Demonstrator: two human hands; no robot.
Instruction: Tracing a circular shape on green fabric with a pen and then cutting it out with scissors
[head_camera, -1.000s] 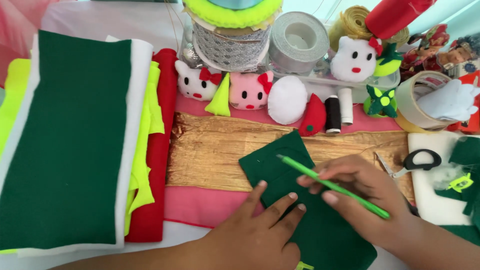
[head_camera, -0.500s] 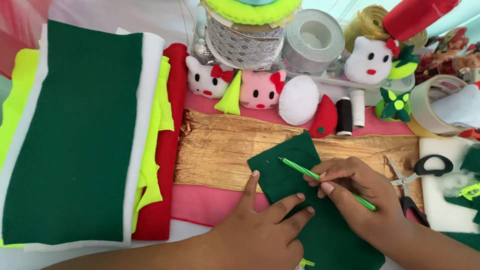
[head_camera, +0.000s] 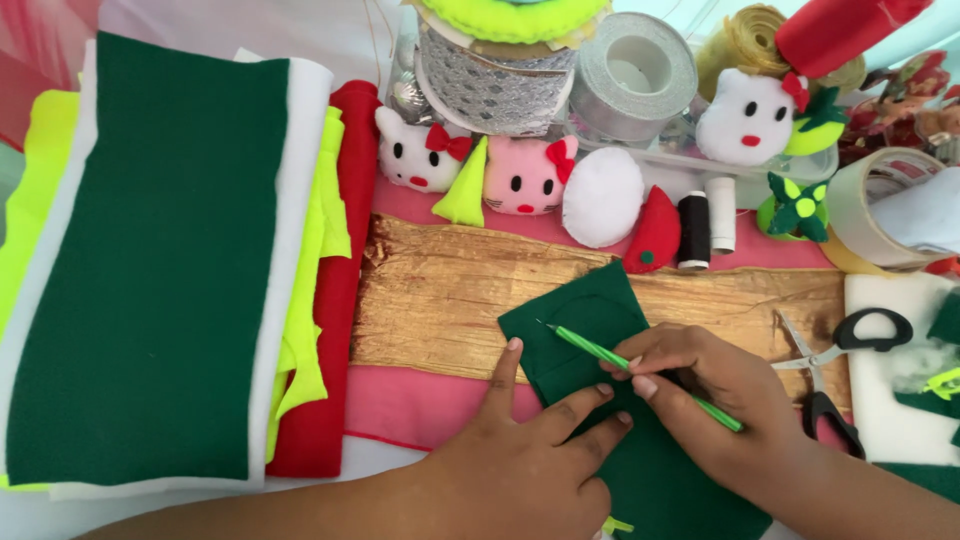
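Right hand (head_camera: 715, 395): gripped a green pen (head_camera: 640, 375), tip now further up the dark green felt piece (head_camera: 590, 330).
Left hand (head_camera: 520, 460): stayed flat, fingers spread, pinning the felt on the gold sheet (head_camera: 440, 295).
Meaning: the traced curve looked further along.

A felt piece (head_camera: 590, 320) lies on a crinkled sheet (head_camera: 440, 300), under the left hand (head_camera: 520, 450) and the right hand (head_camera: 710, 400). A stack of felt sheets (head_camera: 160, 260) lies to its left, scissors (head_camera: 830, 370) to its right. Behind the crinkled sheet stand stuffed heads (head_camera: 470, 165), thread spools (head_camera: 705, 225) and tape rolls (head_camera: 630, 75).
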